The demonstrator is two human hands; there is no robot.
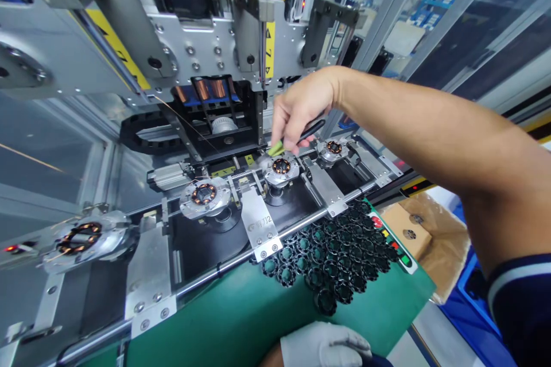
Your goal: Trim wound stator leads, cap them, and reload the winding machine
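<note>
My bare right hand [301, 104] reaches in from the right, its fingers closed around a slim tool with a green-and-black handle [317, 127]. The tool's working end is blurred, so its kind does not show. Just beneath it sits a copper-wound stator [281, 166] in a round metal holder. More wound stators stand in the same row: one to the right [334, 147], another to the left [204, 194], and a nearer one [80, 238] at far left. Low in the picture, my left hand [325, 345] in a pale glove lies flat near the green table [206, 321], holding nothing visible.
Several black ring-shaped cores [325, 301] cover the table's right part, beside a panel of coloured buttons [404, 260]. A winding machine [206, 51] rises behind the holders. Metal brackets [260, 221] and a rail [206, 276] run along the front. A cardboard box [407, 229] stands at right.
</note>
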